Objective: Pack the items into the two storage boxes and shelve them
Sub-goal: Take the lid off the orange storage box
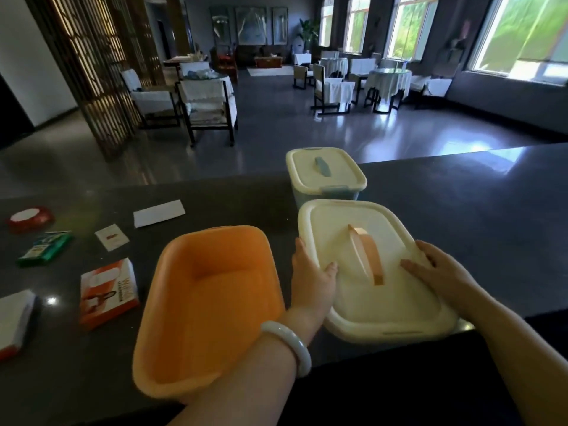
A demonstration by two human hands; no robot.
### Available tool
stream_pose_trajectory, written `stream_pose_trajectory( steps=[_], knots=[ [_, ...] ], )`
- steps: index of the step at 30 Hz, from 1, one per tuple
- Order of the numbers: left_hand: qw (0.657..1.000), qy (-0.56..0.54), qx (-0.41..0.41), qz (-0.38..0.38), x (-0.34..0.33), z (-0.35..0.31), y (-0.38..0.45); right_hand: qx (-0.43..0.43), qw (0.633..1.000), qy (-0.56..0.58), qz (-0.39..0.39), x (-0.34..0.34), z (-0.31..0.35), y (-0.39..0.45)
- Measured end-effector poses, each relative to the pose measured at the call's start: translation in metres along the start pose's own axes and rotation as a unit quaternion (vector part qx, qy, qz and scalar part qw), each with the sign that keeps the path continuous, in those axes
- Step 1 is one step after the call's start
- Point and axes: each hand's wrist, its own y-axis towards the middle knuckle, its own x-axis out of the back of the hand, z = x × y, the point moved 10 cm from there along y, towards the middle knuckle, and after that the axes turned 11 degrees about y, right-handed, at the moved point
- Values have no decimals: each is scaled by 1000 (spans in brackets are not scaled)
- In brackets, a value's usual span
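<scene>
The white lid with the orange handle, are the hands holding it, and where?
Yes. Both hands hold the cream lid by its side edges: the left hand grips the left edge, the right hand the right edge. Nobody touches its orange handle.

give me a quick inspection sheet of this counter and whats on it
surface: dark glossy counter, reflections from the windows
job's things: orange box open and empty; its cream lid with orange handle lies flat on the counter beside it; second box behind, cream lid on, blue handle
items to pack: red round tin, green packet, orange-and-white packet, small card, white slip, white packet at the left edge
clutter: nothing seen
grips: left hand and right hand hold the cream lid by its two sides; white bangle on the left wrist
cables: nothing seen
surroundings: dining room with tables, chairs, windows
</scene>
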Motion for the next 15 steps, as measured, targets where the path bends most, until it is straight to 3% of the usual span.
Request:
stream_pose_trajectory(
  steps=[7, 15],
  knots=[
    [997, 37, 67, 11, -45, 46, -2, -35, 999, -18, 20, -15, -60, 16],
    [979, 178, 101, -6, -57, 81, 6, -49, 997, -50, 26, -43, -102, 44]
  ],
)
